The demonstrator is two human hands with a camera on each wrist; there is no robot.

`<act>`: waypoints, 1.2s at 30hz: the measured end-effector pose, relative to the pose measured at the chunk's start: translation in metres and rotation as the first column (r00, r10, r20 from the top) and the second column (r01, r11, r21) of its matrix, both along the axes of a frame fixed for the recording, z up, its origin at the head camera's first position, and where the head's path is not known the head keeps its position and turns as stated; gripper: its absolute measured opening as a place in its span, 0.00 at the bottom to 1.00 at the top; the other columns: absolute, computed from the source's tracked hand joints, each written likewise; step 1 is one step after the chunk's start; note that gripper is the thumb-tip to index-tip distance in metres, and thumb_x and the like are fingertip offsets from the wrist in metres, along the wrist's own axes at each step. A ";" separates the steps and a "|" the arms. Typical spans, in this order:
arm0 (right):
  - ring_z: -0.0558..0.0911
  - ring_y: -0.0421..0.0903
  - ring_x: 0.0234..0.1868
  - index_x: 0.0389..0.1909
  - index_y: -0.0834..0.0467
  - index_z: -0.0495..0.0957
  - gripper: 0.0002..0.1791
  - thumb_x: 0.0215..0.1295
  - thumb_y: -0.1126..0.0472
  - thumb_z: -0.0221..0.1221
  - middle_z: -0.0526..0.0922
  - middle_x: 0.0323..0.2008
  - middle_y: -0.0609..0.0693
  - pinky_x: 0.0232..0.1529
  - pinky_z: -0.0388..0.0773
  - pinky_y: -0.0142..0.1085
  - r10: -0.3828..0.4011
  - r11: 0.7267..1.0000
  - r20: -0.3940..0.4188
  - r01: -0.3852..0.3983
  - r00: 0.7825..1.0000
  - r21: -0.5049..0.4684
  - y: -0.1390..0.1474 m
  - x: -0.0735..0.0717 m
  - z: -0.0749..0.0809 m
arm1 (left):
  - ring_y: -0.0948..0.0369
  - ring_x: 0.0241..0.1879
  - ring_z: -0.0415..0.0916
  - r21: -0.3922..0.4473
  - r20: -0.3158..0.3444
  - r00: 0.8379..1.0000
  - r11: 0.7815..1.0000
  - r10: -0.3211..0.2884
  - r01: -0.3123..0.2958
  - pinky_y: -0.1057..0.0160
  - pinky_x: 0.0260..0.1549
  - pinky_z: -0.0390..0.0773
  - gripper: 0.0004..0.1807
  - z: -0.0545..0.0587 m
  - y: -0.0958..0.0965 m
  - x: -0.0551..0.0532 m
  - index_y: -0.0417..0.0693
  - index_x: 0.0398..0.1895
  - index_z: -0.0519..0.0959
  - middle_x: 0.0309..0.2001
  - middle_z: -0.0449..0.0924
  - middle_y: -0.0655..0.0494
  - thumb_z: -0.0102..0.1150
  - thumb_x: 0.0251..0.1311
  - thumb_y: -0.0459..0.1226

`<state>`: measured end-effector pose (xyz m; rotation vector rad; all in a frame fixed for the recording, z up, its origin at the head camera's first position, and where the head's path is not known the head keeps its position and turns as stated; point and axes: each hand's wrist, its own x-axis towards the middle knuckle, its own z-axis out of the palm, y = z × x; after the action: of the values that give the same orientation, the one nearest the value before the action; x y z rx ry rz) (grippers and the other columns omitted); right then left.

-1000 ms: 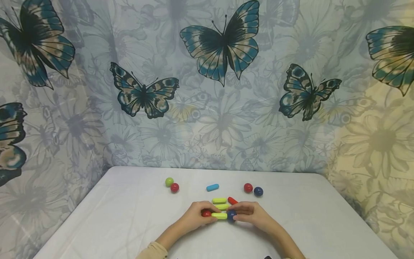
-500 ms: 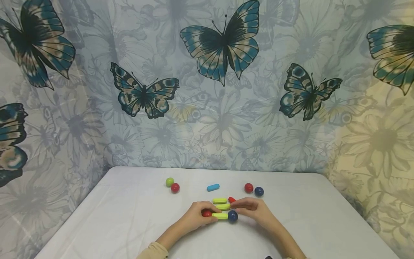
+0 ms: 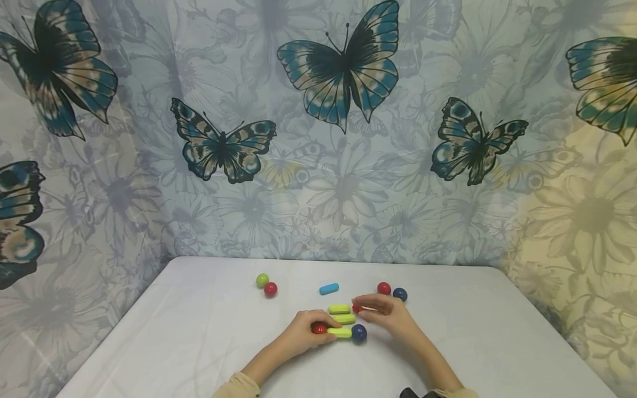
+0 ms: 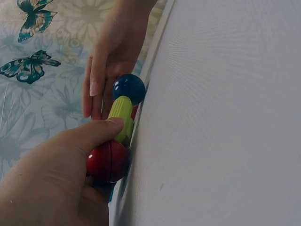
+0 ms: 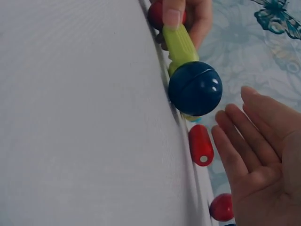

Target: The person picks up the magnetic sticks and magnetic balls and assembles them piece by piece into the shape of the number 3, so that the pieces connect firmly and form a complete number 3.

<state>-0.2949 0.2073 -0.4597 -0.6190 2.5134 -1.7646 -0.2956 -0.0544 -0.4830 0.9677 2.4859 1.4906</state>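
Observation:
My left hand (image 3: 309, 327) grips a yellow-green toy building rod (image 4: 121, 113) near its left end, thumb along it. Its fingers curl round a red ball (image 4: 107, 161) at that end. On the rod's right end sits a dark blue ball (image 5: 195, 88), untouched by fingers. My right hand (image 3: 390, 312) is off to the right and farther back, fingers extended and palm facing in, holding nothing. Beside its fingertips lies a red rod (image 5: 201, 145) with a small pale disc in its end; the hand partly hides it in the head view.
Two loose yellow-green rods (image 3: 340, 309) lie just behind the joined piece. A blue rod (image 3: 329, 288) is farther back. Green (image 3: 262, 281) and red (image 3: 271, 289) balls sit back left; red (image 3: 384, 288) and dark blue (image 3: 400, 294) balls sit back right, near my right hand.
My right hand has let go of the dark blue ball and moved back and right to the red rod. My left hand keeps its grip in place.

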 end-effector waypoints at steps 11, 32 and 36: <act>0.80 0.57 0.59 0.56 0.62 0.78 0.21 0.62 0.61 0.65 0.82 0.55 0.60 0.58 0.78 0.33 0.094 0.995 -0.037 -0.095 0.995 -0.019 -0.017 -0.009 0.000 | 0.67 0.52 0.78 0.005 0.021 1.000 1.000 -0.005 0.005 0.71 0.55 0.74 0.12 0.002 0.001 0.001 0.58 0.45 0.85 0.47 0.86 0.62 0.69 0.55 0.41; 0.76 0.61 0.63 0.56 0.60 0.79 0.21 0.60 0.64 0.65 0.82 0.56 0.58 0.65 0.69 0.56 0.123 0.981 -0.043 -0.115 0.991 0.158 -0.032 -0.022 0.000 | 0.70 0.49 0.78 0.014 0.014 1.000 1.000 -0.004 0.004 0.72 0.52 0.74 0.12 0.002 0.000 0.002 0.55 0.44 0.85 0.46 0.86 0.61 0.69 0.55 0.41; 0.76 0.61 0.62 0.55 0.59 0.79 0.21 0.59 0.65 0.66 0.83 0.55 0.57 0.63 0.71 0.58 0.115 0.975 -0.073 -0.099 0.991 0.199 -0.034 -0.025 0.000 | 0.69 0.50 0.78 0.013 0.021 1.000 1.000 -0.005 0.004 0.72 0.53 0.74 0.12 0.001 0.000 0.001 0.57 0.44 0.85 0.46 0.86 0.62 0.69 0.55 0.41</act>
<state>-0.3197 0.1736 -0.4597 -0.8144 2.6085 -1.4649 -0.2951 -0.0544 -0.4819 0.9541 2.4615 1.5088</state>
